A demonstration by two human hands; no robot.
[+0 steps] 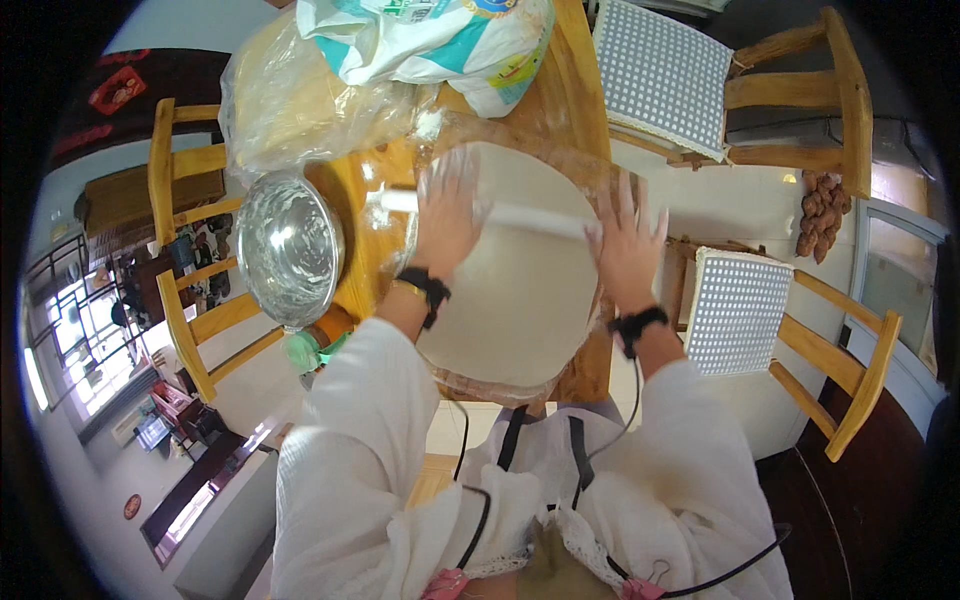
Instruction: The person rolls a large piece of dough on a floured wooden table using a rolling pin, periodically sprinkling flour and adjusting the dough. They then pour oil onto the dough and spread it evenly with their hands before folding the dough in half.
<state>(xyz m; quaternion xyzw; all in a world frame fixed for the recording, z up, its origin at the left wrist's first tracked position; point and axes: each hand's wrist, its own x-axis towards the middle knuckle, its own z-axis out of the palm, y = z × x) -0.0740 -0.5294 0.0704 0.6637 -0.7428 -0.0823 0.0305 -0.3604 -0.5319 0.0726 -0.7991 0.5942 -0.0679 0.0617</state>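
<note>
A white rolling pin point(536, 217) lies across a wide, thin sheet of rolled dough point(510, 300) on a wooden table. My left hand point(450, 214) rests flat over the pin's left part, fingers spread and blurred; the pin's left end sticks out beyond it. At the dough's right edge, my right hand point(628, 244) is spread over the pin's right end, its thumb beside it. Neither hand wraps its fingers around the pin. What lies under the palms is hidden. A floury clear sheet shows around the dough's rim.
Left of the dough stands a flour-smeared metal bowl point(289, 247), with a green-lidded container point(304, 351) below it. Behind are a clear plastic bag of pale yellow contents point(300, 97) and a printed white bag point(435, 45). Wooden chairs with checked cushions point(739, 311) flank the table point(581, 67). Cables hang from both wrists.
</note>
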